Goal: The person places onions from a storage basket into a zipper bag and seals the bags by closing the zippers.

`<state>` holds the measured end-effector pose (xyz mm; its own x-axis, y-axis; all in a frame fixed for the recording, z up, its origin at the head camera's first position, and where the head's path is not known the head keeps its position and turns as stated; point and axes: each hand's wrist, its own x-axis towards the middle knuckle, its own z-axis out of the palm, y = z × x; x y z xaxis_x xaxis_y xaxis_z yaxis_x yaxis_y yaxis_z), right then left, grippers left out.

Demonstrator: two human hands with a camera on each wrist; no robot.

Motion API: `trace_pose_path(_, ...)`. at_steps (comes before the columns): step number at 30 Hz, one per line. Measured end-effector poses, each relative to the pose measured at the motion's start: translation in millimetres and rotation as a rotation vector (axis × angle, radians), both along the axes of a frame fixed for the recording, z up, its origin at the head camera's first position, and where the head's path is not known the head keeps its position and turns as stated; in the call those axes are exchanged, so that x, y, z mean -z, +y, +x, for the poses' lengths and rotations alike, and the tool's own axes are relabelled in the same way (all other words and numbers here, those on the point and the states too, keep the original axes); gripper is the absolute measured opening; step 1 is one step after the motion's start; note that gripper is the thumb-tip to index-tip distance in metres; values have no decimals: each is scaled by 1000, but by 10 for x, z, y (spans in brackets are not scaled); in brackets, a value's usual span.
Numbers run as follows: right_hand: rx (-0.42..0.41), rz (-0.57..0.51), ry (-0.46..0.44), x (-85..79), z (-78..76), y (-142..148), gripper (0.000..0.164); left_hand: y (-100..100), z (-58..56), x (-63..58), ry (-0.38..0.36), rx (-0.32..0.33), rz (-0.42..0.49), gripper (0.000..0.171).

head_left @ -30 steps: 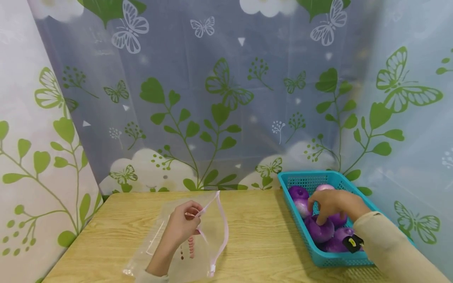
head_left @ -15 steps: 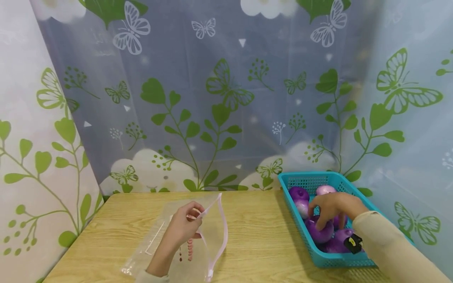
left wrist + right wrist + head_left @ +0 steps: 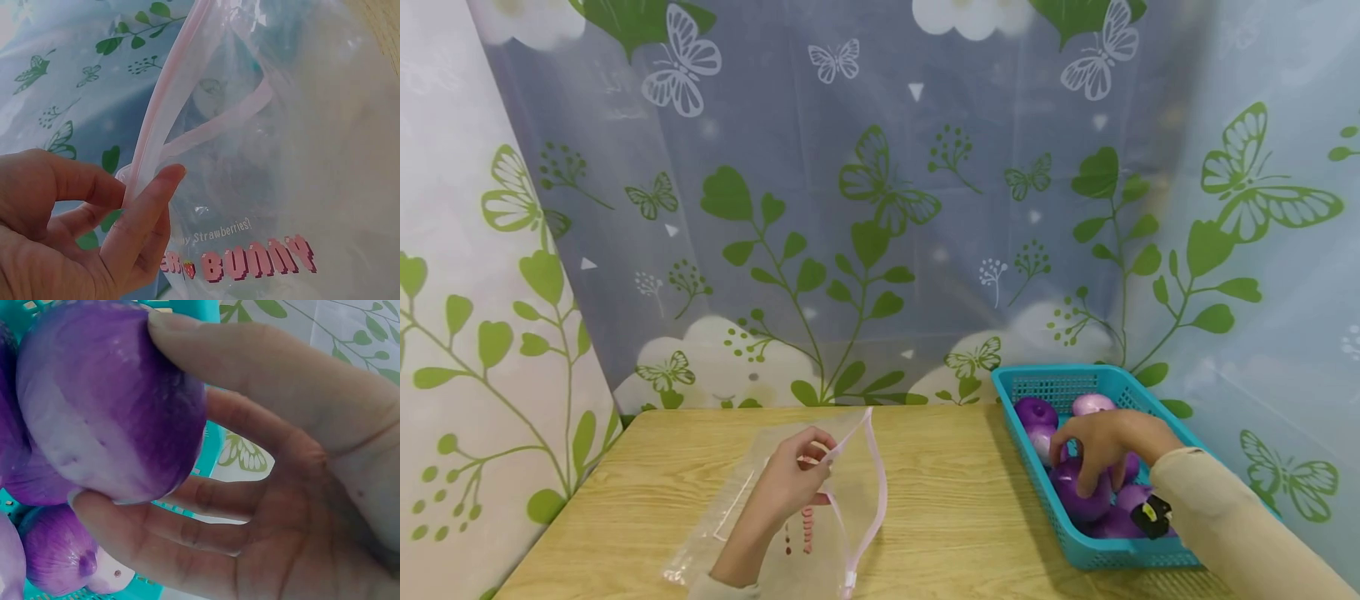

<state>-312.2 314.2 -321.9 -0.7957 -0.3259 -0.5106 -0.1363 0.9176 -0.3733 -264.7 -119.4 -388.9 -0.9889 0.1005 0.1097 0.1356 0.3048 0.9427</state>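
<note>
My left hand (image 3: 792, 473) pinches the rim of a clear zip bag (image 3: 850, 525) between thumb and fingers. The bag's mouth gapes toward the right, edged by a pink strip (image 3: 147, 119). Pink lettering reading "BUNNY" (image 3: 256, 259) shows on its side in the left wrist view. Over the turquoise basket (image 3: 1131, 553), my right hand (image 3: 1108, 442) grips a purple onion (image 3: 112, 406), thumb on one side and fingertips on the other. That onion sits among the others, inside the basket walls.
Several more purple and pale onions lie in the basket, one dark onion (image 3: 1036, 412) at its back left. A black device (image 3: 1152, 517) is on the right wrist. The wooden table (image 3: 955, 492) meets a butterfly-patterned curtain (image 3: 887, 275) behind.
My right fingers have settled lower around the onion, which has barely moved. The left hand keeps its pinch on the bag, whose mouth has shifted slightly.
</note>
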Motion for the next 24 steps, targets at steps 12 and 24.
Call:
trace_pose_path(12, -15, -142, 128, -218, 11, 132, 51, 14, -14, -7, -19, -12, 25, 19)
trace_pose_path(24, -184, -266, 249, -503, 31, -76, 57, 24, 28, -29, 30, -66, -14, 23)
